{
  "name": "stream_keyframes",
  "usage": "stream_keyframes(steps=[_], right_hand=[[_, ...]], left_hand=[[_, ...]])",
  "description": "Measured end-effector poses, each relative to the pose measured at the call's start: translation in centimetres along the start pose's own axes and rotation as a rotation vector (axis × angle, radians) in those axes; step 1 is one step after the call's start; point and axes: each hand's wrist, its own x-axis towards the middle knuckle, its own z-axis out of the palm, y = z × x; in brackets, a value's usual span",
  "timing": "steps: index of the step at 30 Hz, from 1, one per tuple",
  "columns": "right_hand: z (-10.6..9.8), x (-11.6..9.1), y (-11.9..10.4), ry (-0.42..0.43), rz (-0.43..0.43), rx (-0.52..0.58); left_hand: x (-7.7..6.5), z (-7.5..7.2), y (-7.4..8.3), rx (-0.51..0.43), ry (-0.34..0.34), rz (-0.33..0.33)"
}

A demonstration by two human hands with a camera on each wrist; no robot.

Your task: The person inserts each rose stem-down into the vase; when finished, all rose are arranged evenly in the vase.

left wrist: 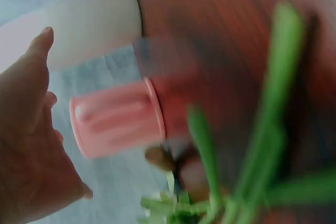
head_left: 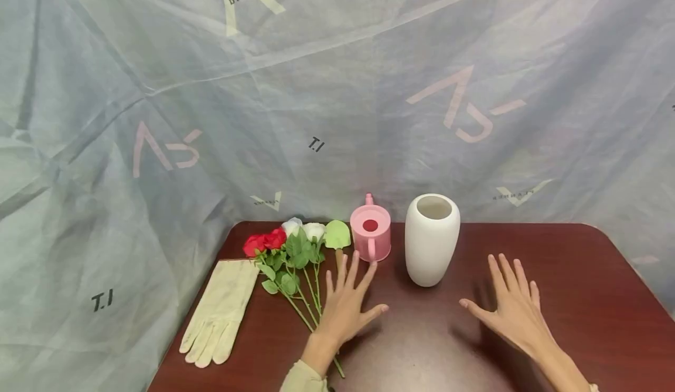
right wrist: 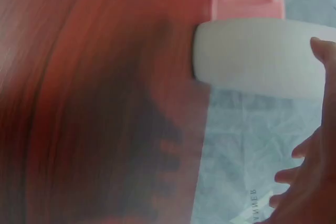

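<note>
My left hand (head_left: 344, 307), fingers spread and straight, hovers over the flower stems with nothing in its grasp. Beneath and left of it lie artificial roses, red roses (head_left: 265, 240) and white roses (head_left: 314, 231), with green leaves and long stems. A pink watering can (head_left: 371, 237) stands just beyond its fingertips. My right hand (head_left: 514, 313) is likewise spread above the table, holding nothing, its shadow below. The white vase (head_left: 431, 242) stands upright between and beyond both hands; in the right wrist view the vase (right wrist: 257, 56) appears near the thumb.
Pale work gloves (head_left: 224, 310) lie at the table's left side. A small shovel with a green blade (head_left: 337, 234) lies between the roses and the watering can, its handle partly hidden by my left hand. Grey printed cloth (head_left: 337, 87) hangs behind the dark red table (head_left: 422, 351).
</note>
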Motion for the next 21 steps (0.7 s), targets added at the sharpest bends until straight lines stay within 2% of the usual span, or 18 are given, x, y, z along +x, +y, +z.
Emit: stream_keyframes(steps=[4, 7, 11, 14, 17, 21], right_hand=[[0.2, 0.0, -0.9, -0.043, 0.043, 0.133], [0.0, 0.5, -1.3, -0.056, 0.047, 0.229], [-0.4, 1.9, -2.3, -0.064, 0.052, 0.349], [-0.7, 3.2, -3.4, -0.034, 0.058, 0.420], [-0.9, 4.6, -4.4, 0.014, 0.058, 0.513], [-0.9, 6.4, -6.0, 0.054, 0.080, 0.601]], left_hand=[[-1.8, -0.8, -2.6, -0.075, -0.003, -0.040], [-3.9, -1.2, -4.9, -0.142, 0.021, -0.120], [-7.0, -1.6, -7.7, -0.250, 0.043, -0.266], [-8.8, -1.6, -9.0, -0.358, 0.034, -0.409], [-9.7, -1.2, -9.5, -0.493, 0.051, -0.563], [-9.6, -0.5, -9.3, -0.707, 0.150, -0.731]])
